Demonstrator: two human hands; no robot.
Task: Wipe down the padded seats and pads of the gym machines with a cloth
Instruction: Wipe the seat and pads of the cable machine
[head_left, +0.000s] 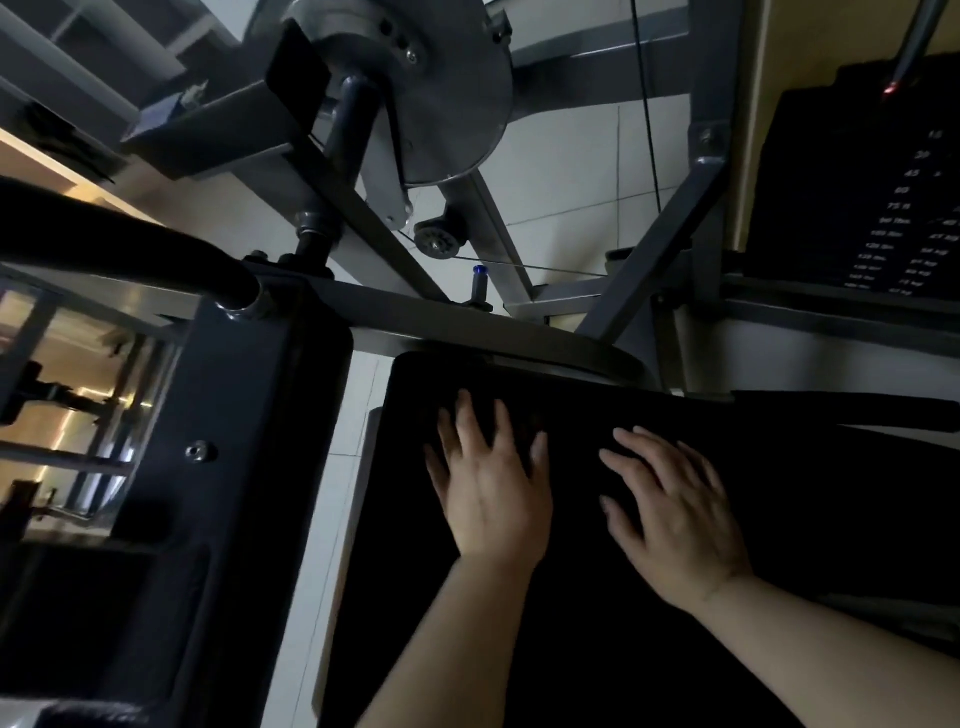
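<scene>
**Both hands flat on the black pad, cloth hard to pick out**

The padded seat (597, 545) fills the lower middle of the view, a broad black surface running from its rounded upper left corner down past the bottom edge. The left hand (491, 491) lies on it with fingers spread and straight, pressing flat; the right hand (680, 519) lies just beside it, fingers also extended and splayed, gripping nothing that shows. A cloth cannot be told apart from the dark pad; if one lies under the palms, it is lost in the black.

By my reading this is the wiping step itself, or the placing of hands for it, on the upper part of the pad. The next move calls for a sweep across the surface with even pressure, and the lower stretch toward the person looks to be the larger share left.

The pad's left edge drops to pale floor tiles (358, 415), with a dark frame upright (244, 441) near beyond the gap. Above, the top edge meets a curved metal bracket (545, 356), and a thin cable (519, 267) runs across behind it. To the right the pad carries on into shadow below the weight stack (893, 208), so room is widest rightward and downward
</scene>
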